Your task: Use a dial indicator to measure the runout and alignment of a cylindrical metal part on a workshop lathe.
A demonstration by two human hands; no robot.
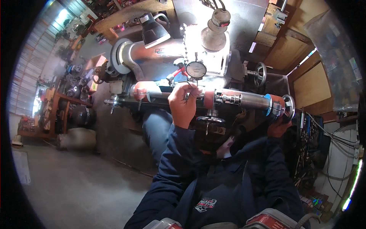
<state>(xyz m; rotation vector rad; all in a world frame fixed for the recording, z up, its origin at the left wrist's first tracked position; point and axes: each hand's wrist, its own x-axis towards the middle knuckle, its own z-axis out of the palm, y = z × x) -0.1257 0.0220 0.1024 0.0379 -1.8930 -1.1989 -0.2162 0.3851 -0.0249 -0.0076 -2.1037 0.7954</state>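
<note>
At machine: 1 dial gauge [196,70], 2 handwheels [260,74], left hand [184,103] on shaft [228,98].

Head-worn, left of a side-by-side pair; looks down and forward, close over the machine [213,97] at centre. Fisheye: dark rim all round, straight edges bowing near it. Own sleeves enter from 6 o'clock. Dial gauge [196,70] near 12, concrete floor [76,183] toward 8, workbench [57,110] at 9, wooden wall [305,76] at 2. Only one view, so nothing shared.

Left hand [184,102] pinches gauge stem; right hand [278,128] grips handwheel [288,107].
</note>
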